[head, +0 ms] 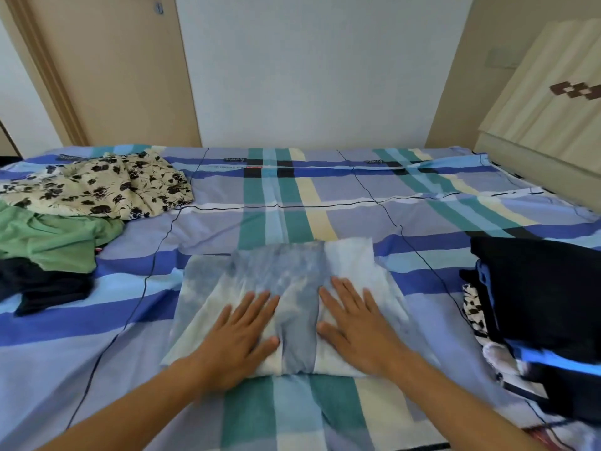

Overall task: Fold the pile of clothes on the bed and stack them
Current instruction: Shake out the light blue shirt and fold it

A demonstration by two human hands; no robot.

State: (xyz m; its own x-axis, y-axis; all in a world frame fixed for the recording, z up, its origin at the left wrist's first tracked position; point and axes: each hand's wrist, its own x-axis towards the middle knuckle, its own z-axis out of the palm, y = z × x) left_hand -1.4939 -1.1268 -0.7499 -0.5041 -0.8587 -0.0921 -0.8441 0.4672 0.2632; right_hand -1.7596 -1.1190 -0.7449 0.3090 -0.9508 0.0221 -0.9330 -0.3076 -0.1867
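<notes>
cloth [286,288] pressed flat on bed [325,196]

cloth, mottled blue and white, lies folded in a rough rectangle near the bed's front edge, about midway across. left hand [240,333] rests palm down on its near left part, right hand [354,323] on its near right part. the fingers [260,304] of both are straight and slightly spread, pressing the fabric and gripping nothing. a grey-blue strip of the cloth shows between the two hands.

at far left lies an unfolded pile [65,222]: floral piece [97,187] at the back, green piece [48,242] in front of it, dark piece [42,288] nearest. at the right edge sits a stack [546,294] topped by a dark folded layer, with a black-and-white patterned layer and something blue beneath. its lower part is blurred, so it probably holds several layers, though the count cannot be told. door [123,70] stands behind the pile, wardrobe [546,102] at far right.
</notes>
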